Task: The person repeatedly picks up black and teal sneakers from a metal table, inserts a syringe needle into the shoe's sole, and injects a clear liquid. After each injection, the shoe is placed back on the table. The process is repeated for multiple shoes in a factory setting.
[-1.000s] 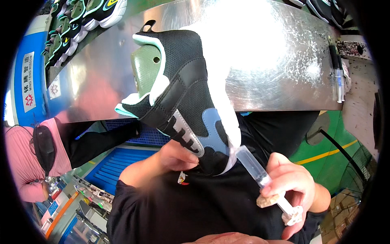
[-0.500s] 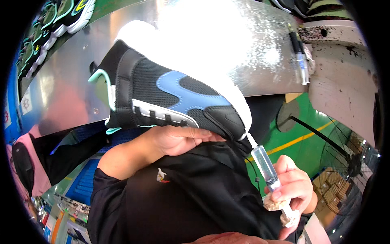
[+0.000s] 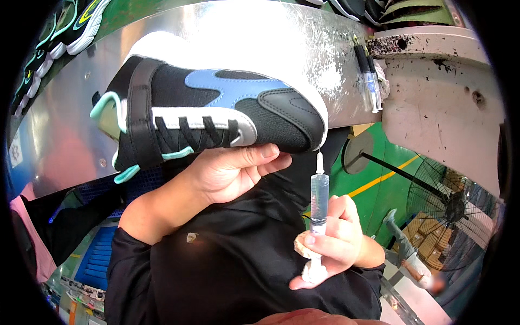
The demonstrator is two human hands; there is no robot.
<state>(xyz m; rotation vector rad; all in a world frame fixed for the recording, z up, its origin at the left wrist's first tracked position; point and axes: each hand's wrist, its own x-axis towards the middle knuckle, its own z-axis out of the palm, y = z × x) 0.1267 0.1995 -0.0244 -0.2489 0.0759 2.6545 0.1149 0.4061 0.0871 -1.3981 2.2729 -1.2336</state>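
with the left grip (image 3: pixel 241 173), holding the shoe (image 3: pixel 200 103) by its lace side near the toe, just above that grip, with its heel out to the left. with the right grip (image 3: pixel 333 238), lower and to the right, holding the syringe (image 3: pixel 319 196), with its tip up at the sole edge, touching or just beside, hard to say which. beyond both grips, on the bench (image 3: pixel 65 124), two more syringes (image 3: pixel 374 86).

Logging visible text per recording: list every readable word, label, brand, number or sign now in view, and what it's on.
No text is readable.
Held syringe: fine barrel marks, too small to read.
Shoe: no legible lettering on the visible side.
Pale patch at the left end of the metal table: faint mark, too blurred.
Shirt emblem: blurred, no legible letters.
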